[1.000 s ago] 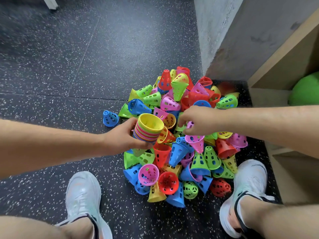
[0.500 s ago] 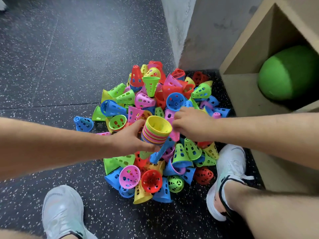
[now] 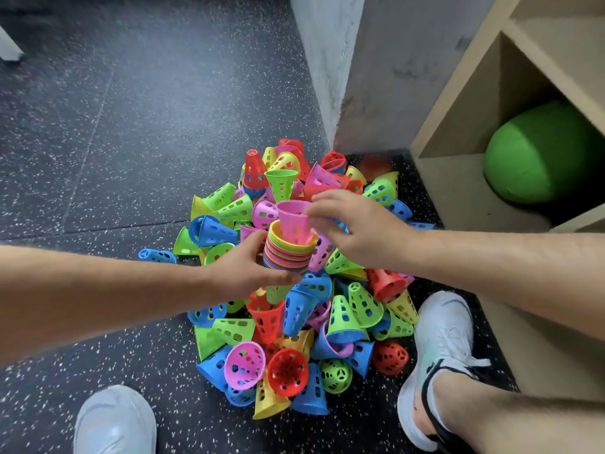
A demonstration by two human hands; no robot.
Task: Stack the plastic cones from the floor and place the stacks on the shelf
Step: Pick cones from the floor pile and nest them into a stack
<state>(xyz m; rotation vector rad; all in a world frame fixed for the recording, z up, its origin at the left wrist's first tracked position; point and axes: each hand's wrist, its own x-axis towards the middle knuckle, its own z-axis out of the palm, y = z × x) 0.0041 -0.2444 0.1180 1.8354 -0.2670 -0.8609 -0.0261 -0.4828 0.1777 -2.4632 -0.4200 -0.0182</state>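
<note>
A heap of loose plastic cones (image 3: 296,326) in red, blue, green, yellow and pink lies on the dark speckled floor. My left hand (image 3: 244,268) grips a stack of nested cones (image 3: 288,253), wide ends up, above the heap. My right hand (image 3: 357,231) pinches a pink cone (image 3: 292,219) by its rim, its narrow end inside the top of the stack. The wooden shelf (image 3: 458,126) stands to the right.
A green ball (image 3: 537,152) fills the shelf's lower compartment. A grey wall corner (image 3: 330,77) rises behind the heap. My two white shoes (image 3: 442,348) flank the heap on the floor (image 3: 114,142).
My right hand lifted a pink cone out of the heap and brought it left into the top of the stack. The view swung toward the shelf.
</note>
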